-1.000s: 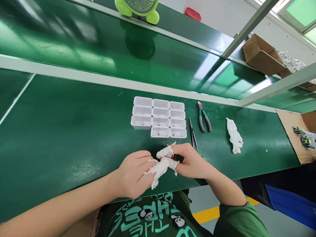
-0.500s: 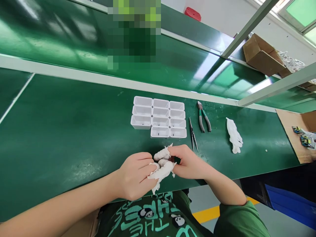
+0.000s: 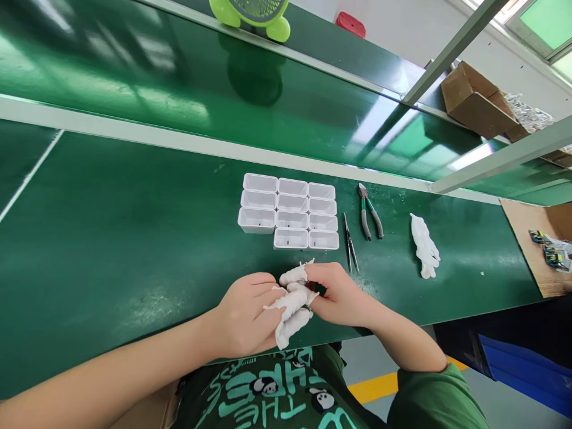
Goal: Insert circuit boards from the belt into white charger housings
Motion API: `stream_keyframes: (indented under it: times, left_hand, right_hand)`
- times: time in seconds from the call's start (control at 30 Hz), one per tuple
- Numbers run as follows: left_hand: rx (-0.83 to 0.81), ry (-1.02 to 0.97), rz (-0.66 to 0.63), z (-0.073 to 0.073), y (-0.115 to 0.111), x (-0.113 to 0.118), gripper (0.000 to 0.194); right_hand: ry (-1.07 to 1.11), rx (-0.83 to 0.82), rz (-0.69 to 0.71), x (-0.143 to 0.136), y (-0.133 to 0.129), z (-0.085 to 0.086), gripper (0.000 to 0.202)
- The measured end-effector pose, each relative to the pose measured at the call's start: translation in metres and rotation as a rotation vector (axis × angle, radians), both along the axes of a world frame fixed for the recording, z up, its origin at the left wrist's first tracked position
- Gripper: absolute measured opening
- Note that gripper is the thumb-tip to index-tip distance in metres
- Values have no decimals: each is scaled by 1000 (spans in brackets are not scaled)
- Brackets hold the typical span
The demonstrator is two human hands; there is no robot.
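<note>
At the front edge of the green table, my left hand (image 3: 245, 313) and my right hand (image 3: 336, 292) meet, both closed. Thin white coverings (image 3: 292, 302) with ragged edges wrap the fingertips of both hands. The right thumb and index finger touch the covered left fingers. Whatever lies between the fingertips is hidden. Beyond my hands stands a block of white plastic bins (image 3: 291, 220), with tiny dark pieces in some. Tweezers (image 3: 350, 244) and green-and-grey cutting pliers (image 3: 370, 211) lie to the right of the bins. A crumpled white glove (image 3: 424, 246) is farther right.
A pale rail (image 3: 179, 146) runs behind the bins, and a slanted metal post (image 3: 504, 156) rises at the right. An open cardboard box (image 3: 521, 244) with electronic parts sits at the right end. Farther back are another cardboard box (image 3: 476, 101) and a green fan (image 3: 257, 15).
The left fingers have shifted slightly, and a lower white-covered fingertip now shows more clearly. My right hand has barely moved. The fan, blurred earlier, is now clear.
</note>
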State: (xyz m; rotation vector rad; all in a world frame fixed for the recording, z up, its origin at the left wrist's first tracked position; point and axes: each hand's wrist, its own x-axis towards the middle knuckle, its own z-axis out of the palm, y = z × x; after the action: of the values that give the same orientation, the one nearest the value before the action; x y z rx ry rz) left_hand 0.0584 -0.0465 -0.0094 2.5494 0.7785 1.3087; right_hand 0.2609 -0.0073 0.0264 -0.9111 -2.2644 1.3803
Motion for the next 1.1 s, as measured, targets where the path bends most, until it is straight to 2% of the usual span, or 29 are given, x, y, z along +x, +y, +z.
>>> stream_keyframes:
  times: [0.1, 0.23, 0.37, 0.5, 0.67, 0.83, 0.93, 1.1]
  left_hand:
    - [-75, 18, 39, -3, -1, 3, 16]
    - [-49, 31, 58, -1, 1, 6, 14]
    - [5, 80, 40, 2, 1, 6, 21]
    - [57, 66, 13, 2, 0, 4, 26]
    - [41, -9, -82, 4, -2, -1, 32]
    - [22, -73, -62, 3, -5, -4, 31]
    - [38, -9, -86, 2, -5, -7, 30]
    - [37, -2, 41, 1, 0, -4, 25]
  right_hand:
    - [-106, 285, -33, 0, -4, -6, 10]
    - [-199, 570, -51, 0, -7, -15, 11]
    - [-216, 730, -71, -3, -8, -18, 15]
    - [-228, 796, -111, -5, -8, -21, 19]
    - [-248, 709, -157, -3, -7, -27, 20]
    - [-193, 566, -149, 0, -5, -22, 24]
    - [-145, 405, -165, 0, -4, -15, 29]
    - [38, 93, -123, -2, -2, -4, 25]
